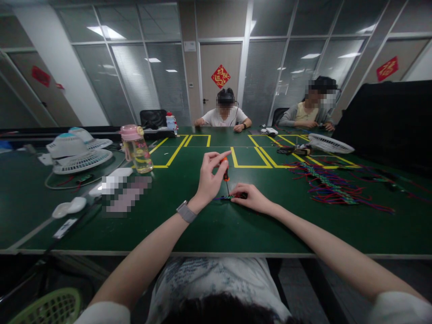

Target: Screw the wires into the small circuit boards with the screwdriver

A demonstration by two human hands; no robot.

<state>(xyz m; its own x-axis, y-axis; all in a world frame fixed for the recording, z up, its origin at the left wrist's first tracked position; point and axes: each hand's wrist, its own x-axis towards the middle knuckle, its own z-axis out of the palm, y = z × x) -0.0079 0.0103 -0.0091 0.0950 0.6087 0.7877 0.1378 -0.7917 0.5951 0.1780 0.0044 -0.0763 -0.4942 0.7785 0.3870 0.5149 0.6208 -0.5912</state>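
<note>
Green table (pixel 216 225), glass-walled office behind. At frame centre, the left hand (pixel 209 180) pinches an orange-handled screwdriver (pixel 225 173) upright, tip on a small circuit board (pixel 229 197); the right hand (pixel 251 198) presses it flat. Screw apparently mid-drive; wire bundle (pixel 330 186) at right untouched.

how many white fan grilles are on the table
3. Two fan grilles lie at the far left, one in front with another partly hidden behind it. The third lies at the far right, near a seated person. More may be hidden behind things.
</note>
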